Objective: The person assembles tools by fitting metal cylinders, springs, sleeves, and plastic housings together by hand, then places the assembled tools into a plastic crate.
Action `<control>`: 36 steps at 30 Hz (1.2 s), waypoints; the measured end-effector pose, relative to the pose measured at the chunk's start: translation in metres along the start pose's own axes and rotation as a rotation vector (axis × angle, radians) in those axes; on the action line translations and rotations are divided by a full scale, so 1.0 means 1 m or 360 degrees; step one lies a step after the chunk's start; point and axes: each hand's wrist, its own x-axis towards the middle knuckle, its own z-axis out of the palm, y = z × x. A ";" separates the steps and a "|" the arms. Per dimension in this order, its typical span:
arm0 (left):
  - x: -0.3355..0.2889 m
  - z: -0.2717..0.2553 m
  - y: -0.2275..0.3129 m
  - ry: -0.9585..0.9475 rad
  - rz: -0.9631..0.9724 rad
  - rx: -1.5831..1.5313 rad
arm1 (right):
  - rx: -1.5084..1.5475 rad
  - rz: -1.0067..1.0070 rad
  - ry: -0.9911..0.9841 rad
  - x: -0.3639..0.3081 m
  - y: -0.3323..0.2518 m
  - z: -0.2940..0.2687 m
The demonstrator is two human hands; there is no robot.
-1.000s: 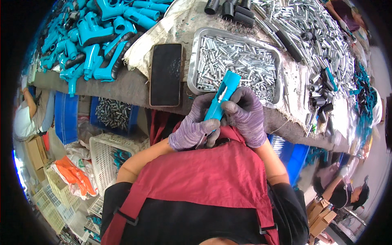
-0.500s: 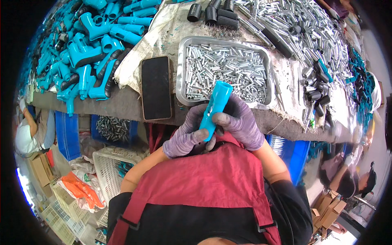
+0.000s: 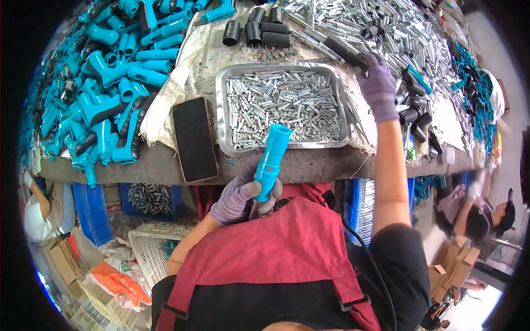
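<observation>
My left hand (image 3: 237,198), in a grey-purple glove, is wrapped round a teal plastic tubular housing (image 3: 271,163) in front of my apron. The housing stands tilted, its open wide end up. My right hand (image 3: 378,85), gloved alike, is stretched out to the far right. Its fingers curl over the near end of a long black bar (image 3: 342,51) lying beside the silver tubes (image 3: 397,33); how firmly they grip is partly hidden. Between the hands and the far things lies a metal tray (image 3: 222,110) of small silver pins (image 3: 281,105).
Teal gun-shaped housings (image 3: 105,71) are heaped at the left. A phone (image 3: 195,140) lies left of the tray. Black cylinders (image 3: 275,34) stand behind it. Blue bins (image 3: 94,212) and a white crate (image 3: 149,243) are below the table edge. Other people (image 3: 486,215) are at both sides.
My right hand has let go of the teal housing and reached far right to the black bar. My left hand keeps the housing. The whole view has shifted.
</observation>
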 end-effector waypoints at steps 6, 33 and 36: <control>0.000 0.005 -0.005 0.0075 0.0020 0.0048 | 0.0262 -0.0193 -0.0027 0.028 0.077 0.039; -0.004 0.007 -0.004 0.0187 -0.0074 0.0051 | 0.2323 0.0144 -0.1336 -0.087 -0.065 -0.075; -0.004 0.013 0.001 0.0198 -0.0059 -0.0051 | 0.1804 -0.0567 -0.1432 -0.104 -0.082 -0.069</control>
